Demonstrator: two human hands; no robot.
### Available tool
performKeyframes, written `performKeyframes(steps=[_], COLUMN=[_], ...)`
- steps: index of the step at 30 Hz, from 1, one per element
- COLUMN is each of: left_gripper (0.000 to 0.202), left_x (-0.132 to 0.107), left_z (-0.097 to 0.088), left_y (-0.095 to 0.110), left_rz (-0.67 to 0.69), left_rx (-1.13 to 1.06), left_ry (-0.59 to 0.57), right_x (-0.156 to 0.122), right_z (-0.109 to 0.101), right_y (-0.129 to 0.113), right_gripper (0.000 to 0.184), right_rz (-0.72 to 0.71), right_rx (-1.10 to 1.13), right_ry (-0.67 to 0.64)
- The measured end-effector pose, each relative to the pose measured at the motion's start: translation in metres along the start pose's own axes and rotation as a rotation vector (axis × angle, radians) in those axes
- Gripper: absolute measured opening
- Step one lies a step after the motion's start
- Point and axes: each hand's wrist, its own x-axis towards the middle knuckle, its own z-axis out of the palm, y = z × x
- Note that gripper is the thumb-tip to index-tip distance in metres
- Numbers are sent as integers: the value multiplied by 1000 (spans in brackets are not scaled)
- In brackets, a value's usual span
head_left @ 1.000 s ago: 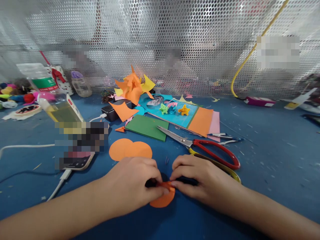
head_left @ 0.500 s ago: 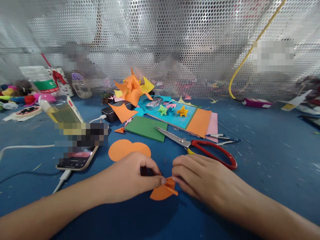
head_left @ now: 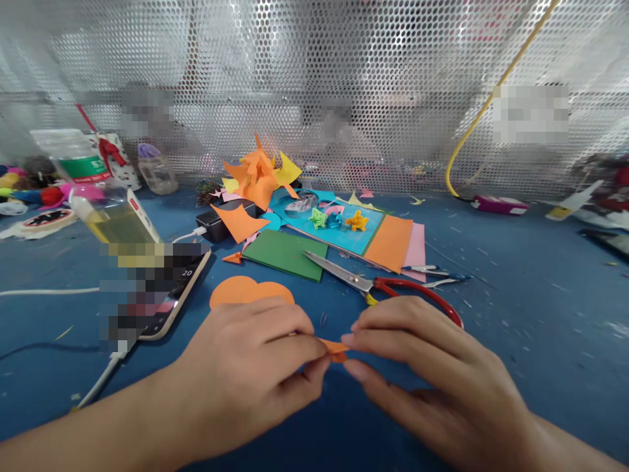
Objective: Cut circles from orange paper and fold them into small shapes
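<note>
A small folded piece of orange paper (head_left: 337,348) is pinched in my left hand (head_left: 250,357), whose fingers cover most of it. On its right, my right hand (head_left: 437,367) has its index fingertip at the paper's end, with the thumb a little apart below. Two orange paper circles (head_left: 238,292), side by side and overlapping, lie just beyond my left hand. Past my right hand rest scissors with red handles (head_left: 356,280), partly hidden by that hand; their tips lie on a stack of green paper (head_left: 285,252).
Blue, orange and pink sheets (head_left: 390,242) carry small folded paper stars (head_left: 357,221). Orange and yellow scraps (head_left: 258,174) are heaped on the left of these. A charging phone (head_left: 181,288) and a tilted bottle (head_left: 115,216) stand at left. A perforated metal panel (head_left: 393,78) closes the back.
My left hand has turned over the orange paper, now covering more of it. My right thumb and fingers have spread apart and come round to the paper's right end.
</note>
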Motion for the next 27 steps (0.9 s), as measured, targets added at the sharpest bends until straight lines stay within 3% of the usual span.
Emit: performKeyframes(steps=[7,13,18,27], left_gripper=[9,6,6,8], left_x=[-4,-1,1,2], left_z=[-2,-1,0,5], left_y=[1,2,5,6], left_rz=[65,-97,-273,-276], left_rx=[126,-107,-295,-265], left_ry=[-101,-54,-116,-51], right_x=[2,3,3,0], right_z=[2,4,5,9], right_y=[-1,-1,1,0], right_gripper=[8,7,7,11], right_rz=[65,55,45,82], right_rx=[118,154,154,181], right_ry=[-79,-78,-76,-106])
